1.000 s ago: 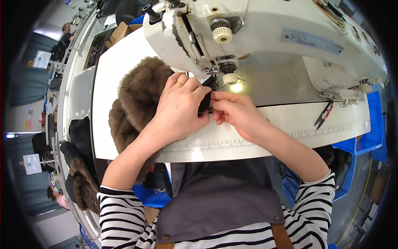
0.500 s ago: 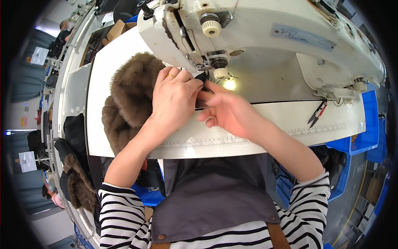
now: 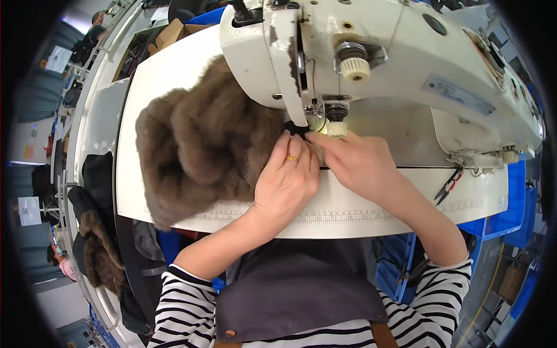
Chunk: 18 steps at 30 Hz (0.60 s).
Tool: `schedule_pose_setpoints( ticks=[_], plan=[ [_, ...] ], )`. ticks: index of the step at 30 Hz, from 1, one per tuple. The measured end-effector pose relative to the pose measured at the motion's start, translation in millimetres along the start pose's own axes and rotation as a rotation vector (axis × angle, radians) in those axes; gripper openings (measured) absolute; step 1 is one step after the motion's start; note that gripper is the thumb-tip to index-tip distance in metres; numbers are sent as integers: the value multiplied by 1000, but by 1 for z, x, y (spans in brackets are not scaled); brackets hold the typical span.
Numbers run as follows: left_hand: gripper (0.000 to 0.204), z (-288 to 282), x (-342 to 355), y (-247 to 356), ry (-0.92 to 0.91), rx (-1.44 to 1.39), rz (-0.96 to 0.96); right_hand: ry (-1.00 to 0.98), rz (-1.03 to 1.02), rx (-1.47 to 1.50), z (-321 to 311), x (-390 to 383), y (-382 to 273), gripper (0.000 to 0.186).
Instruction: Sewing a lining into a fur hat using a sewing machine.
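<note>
At the needle area of a white sewing machine [image 3: 371, 46], a small strip of black fabric [image 3: 296, 128] shows beneath the presser foot. My left hand [image 3: 288, 180], with a gold ring, is closed at the near side of this strip, fingertips on it. My right hand [image 3: 361, 166] pinches at the strip's right side, its index finger and thumb close to the foot; its other fingers curl under. A bulky brown fur piece [image 3: 214, 139] lies bunched left of my left hand, touching it. How the fur joins the black fabric is hidden behind my fingers and the machine head.
Red-and-black thread snips [image 3: 448, 185] lie on the right of the white table [image 3: 145, 87]. A printed ruler [image 3: 342, 215] runs along the table's near edge. Blue bins [image 3: 505, 203] stand at the right. Dark garments with brown fur [image 3: 100, 255] hang at the left.
Both hands have moved right and down in the picture, and my right hand has closed in on the black fabric. The fur has spread wider beside the machine head. The view has shifted a little.
</note>
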<state>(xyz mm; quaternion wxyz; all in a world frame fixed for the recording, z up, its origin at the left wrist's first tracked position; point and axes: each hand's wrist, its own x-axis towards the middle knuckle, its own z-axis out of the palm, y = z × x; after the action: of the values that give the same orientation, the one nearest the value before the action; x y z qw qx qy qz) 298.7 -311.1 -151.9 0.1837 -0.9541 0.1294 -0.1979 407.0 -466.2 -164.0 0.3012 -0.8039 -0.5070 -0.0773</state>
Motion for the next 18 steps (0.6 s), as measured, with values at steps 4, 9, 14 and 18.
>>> schedule_pose_setpoints(
  ticks=[4, 9, 14, 18],
  plan=[
    [39, 13, -5, 1, 150, -156, -126, -90, -18, -257, 28, 10, 11, 37],
    [47, 21, -12, -5, 66, -250, -71, -143, -2, -283, 27, 9, 13, 37],
    [47, 19, -15, -7, 65, -202, -42, 48, -83, -270, 21, 2, 17, 13],
    [47, 18, -13, -8, 73, -157, -16, 25, -76, -273, 22, 2, 17, 20]
  ],
)
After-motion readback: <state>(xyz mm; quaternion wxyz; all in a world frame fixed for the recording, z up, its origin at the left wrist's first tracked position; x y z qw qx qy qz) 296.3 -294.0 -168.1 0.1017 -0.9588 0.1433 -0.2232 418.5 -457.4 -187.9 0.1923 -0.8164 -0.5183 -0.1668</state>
